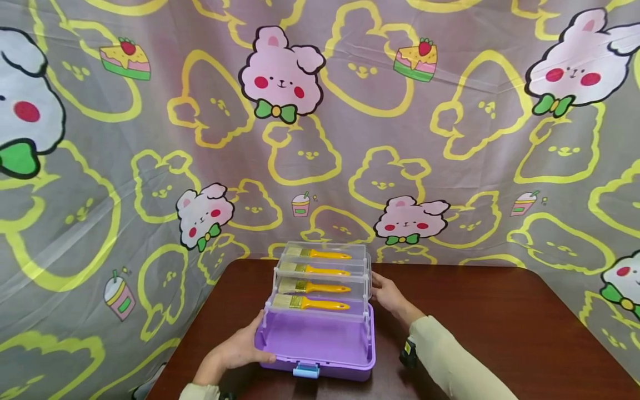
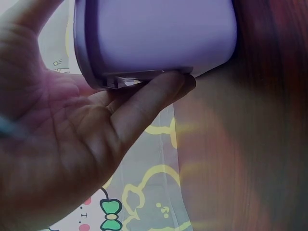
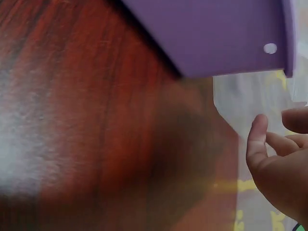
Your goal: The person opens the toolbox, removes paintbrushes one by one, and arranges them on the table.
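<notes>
A purple storage box (image 1: 320, 339) stands on the table with its cantilevered clear trays (image 1: 320, 316) raised in steps. Each tray level carries a paintbrush (image 1: 312, 303) with a yellow handle and pale bristles. My left hand (image 1: 240, 347) grips the box's left end, thumb over the front rim; the left wrist view shows that hand (image 2: 96, 115) against the purple wall (image 2: 163, 33). At the box's rear right, my right hand (image 1: 392, 297) holds the edge of the clear lid (image 1: 369, 266). Up close, the right hand (image 3: 279, 159) has bent fingers beside the translucent plastic.
A light blue latch (image 1: 306, 370) sits on the box's front. Beneath it is the dark brown wooden table (image 1: 470, 311). A patterned curtain (image 1: 345, 139) with cartoon rabbits hangs close behind the table and along its left side.
</notes>
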The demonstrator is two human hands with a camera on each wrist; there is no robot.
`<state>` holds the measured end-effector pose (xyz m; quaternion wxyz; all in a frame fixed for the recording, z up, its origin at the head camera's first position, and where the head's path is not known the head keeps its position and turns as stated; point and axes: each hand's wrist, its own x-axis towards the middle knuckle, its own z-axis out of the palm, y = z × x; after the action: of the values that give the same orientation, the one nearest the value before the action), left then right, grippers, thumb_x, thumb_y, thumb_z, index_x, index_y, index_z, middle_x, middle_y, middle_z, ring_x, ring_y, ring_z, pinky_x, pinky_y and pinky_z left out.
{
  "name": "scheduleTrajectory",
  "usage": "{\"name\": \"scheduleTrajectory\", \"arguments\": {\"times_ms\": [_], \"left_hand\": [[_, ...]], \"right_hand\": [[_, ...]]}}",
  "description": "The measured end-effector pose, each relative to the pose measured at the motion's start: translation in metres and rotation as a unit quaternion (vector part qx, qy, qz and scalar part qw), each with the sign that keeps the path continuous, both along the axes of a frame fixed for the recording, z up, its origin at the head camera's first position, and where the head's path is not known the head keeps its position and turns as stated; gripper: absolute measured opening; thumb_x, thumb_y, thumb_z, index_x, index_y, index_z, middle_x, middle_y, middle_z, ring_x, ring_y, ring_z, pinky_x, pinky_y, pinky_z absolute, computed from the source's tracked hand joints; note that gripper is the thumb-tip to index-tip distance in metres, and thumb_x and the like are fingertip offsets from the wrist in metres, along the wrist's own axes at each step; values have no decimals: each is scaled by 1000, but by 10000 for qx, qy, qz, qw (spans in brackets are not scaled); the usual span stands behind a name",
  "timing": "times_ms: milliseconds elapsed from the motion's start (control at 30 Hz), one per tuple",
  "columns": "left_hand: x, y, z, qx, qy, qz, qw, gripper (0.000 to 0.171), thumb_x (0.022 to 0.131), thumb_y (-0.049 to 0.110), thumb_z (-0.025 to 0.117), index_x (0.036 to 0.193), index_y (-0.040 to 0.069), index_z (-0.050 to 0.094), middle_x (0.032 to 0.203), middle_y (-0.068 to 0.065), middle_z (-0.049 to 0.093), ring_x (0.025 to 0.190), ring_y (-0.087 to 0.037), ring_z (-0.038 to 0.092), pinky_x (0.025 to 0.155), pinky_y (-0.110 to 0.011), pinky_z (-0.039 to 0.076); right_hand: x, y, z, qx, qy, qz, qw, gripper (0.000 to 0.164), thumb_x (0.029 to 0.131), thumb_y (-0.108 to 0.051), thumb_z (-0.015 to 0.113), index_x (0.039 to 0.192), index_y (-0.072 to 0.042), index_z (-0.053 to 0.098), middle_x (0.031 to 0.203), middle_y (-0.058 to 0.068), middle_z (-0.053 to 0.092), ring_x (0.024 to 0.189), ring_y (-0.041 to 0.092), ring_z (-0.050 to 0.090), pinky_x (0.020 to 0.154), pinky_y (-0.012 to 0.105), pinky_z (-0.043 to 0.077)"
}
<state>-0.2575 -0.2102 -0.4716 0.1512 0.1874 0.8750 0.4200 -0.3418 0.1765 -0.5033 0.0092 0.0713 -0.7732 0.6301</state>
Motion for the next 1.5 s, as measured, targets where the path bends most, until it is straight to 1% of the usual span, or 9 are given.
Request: {"name": "scheduleTrajectory", "arguments": {"times_ms": [367, 433, 500, 567, 700, 867, 1000, 1200, 1500], "left_hand": [[2, 5, 3, -208, -8, 99, 9997, 120, 69, 36, 84, 147, -9, 4, 137, -33, 39, 110, -33, 52, 95, -56, 36], [2, 4, 2, -171, -58, 84, 9998, 119, 70, 36, 83, 147, -8, 3, 137, -32, 39, 110, -33, 52, 95, -57, 36], [1, 4, 1, -127, -65, 56, 9999, 119, 71, 35, 83, 148, -8, 3, 137, -32, 39, 109, -32, 52, 95, -56, 37], [1, 2, 1, -90, -36, 32, 9999, 119, 71, 34, 83, 148, -7, 2, 137, -32, 39, 108, -32, 52, 95, -55, 37], [1, 0, 2, -172, 50, 62, 9998, 120, 70, 36, 83, 147, -9, 3, 138, -33, 38, 110, -33, 51, 95, -55, 37], [2, -1, 4, -277, -2, 187, 9994, 120, 70, 38, 83, 147, -8, 4, 141, -33, 33, 115, -36, 48, 97, -58, 34], [2, -2, 4, -263, 23, 186, 9995, 120, 70, 38, 83, 148, -7, 4, 141, -33, 33, 114, -35, 49, 96, -57, 35], [1, -4, 1, -257, 99, 138, 9995, 120, 70, 38, 83, 148, -8, 4, 140, -33, 35, 113, -34, 50, 96, -57, 35], [2, -3, -1, -280, 153, 66, 9995, 120, 70, 37, 83, 147, -9, 4, 137, -34, 38, 110, -32, 51, 95, -54, 36]], "right_hand": [[3, 2, -9, -195, -176, 71, 9996, 46, 94, 8, 41, 138, 18, 30, 132, 36, 43, 100, 29, 59, 83, 42, 50], [5, 2, -6, -10, -109, -5, 9999, 44, 94, 8, 43, 136, 18, 33, 128, 36, 47, 99, 31, 60, 81, 42, 51], [7, 1, -1, 681, 167, -192, 9974, 42, 92, 6, 49, 131, 18, 40, 122, 32, 54, 99, 32, 61, 81, 42, 51], [11, 2, 7, 1528, 478, -342, 9865, 40, 90, 2, 55, 127, 16, 47, 116, 28, 59, 99, 32, 61, 82, 43, 50], [21, 3, 29, 2962, 930, -473, 9494, 34, 87, -5, 63, 117, 10, 59, 108, 20, 64, 99, 31, 61, 83, 45, 48], [31, 5, 52, 3592, 1523, -165, 9206, 15, 82, -8, 68, 96, -2, 71, 89, 4, 68, 80, 18, 61, 72, 37, 50], [39, -1, 68, 3681, 1953, 196, 9088, 10, 81, -11, 71, 90, -7, 73, 80, -3, 69, 71, 9, 60, 66, 30, 50], [46, -22, 83, 3610, 2156, 617, 9052, 14, 80, -10, 73, 93, -3, 73, 79, -3, 69, 73, 9, 63, 66, 28, 51], [43, -51, 85, 3173, 1737, 1175, 9248, 23, 82, -11, 73, 102, -2, 72, 84, -1, 70, 76, 10, 64, 66, 26, 51]]}}
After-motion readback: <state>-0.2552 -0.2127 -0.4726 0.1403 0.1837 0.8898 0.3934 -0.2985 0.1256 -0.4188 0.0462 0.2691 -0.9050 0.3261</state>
